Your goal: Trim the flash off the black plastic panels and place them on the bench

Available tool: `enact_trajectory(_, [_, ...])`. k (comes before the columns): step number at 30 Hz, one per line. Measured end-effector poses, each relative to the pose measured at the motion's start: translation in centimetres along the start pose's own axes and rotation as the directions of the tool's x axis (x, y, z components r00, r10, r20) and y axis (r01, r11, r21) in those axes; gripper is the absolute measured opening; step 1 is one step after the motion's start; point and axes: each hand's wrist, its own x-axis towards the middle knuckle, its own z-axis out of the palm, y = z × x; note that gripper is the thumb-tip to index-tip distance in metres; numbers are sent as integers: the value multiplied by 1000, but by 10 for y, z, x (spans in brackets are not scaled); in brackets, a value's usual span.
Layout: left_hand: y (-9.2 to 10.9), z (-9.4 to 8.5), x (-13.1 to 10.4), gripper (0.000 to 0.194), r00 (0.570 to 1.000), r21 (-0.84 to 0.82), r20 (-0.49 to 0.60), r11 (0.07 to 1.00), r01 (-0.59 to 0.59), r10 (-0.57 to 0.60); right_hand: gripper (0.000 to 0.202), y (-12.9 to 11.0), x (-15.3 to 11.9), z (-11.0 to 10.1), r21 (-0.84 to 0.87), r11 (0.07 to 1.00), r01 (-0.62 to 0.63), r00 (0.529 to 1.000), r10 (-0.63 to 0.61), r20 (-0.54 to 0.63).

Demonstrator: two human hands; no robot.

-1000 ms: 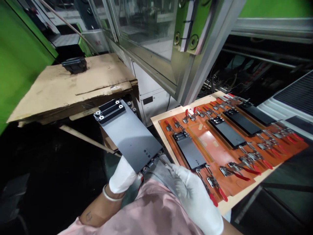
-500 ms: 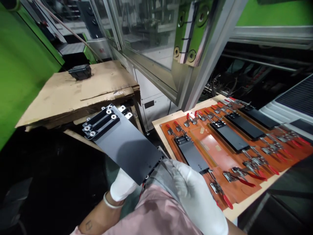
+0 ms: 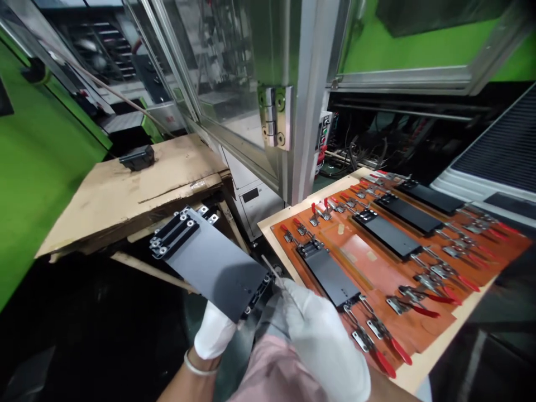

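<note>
At the right, an orange board [image 3: 419, 336] is set, with four dark panels [image 3: 387, 234] laid on it. Off the board, to its left and near the centre, a grey panel [image 3: 211, 262] is held tilted, its near end clamped in the white-gloved left hand [image 3: 215, 330], whose fingers are hidden beneath. By the white-gloved right hand [image 3: 320, 332], fingers together, a thin stick [image 3: 270, 269] is pinched just beside the panel's near right corner.

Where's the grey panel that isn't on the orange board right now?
In the head view, the panel is left of centre, held in the left hand, with the orange board to its right.
</note>
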Motion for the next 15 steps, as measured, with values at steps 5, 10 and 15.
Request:
enact_trajectory(5, [28,9,10,27,998,-2,62,1000,-10,10,32,-5,-2,4,41,999,7,1000,-8,17])
enact_trajectory(10, [33,19,10,25,995,-92,69,993,74,-68,33,-2,7,4,50,999,21,1000,-21,-7])
enact_trajectory(15, [22,15,10,14,1000,-27,28,1000,-4,5,35,0,6,7,-7,999,31,999,-31,28])
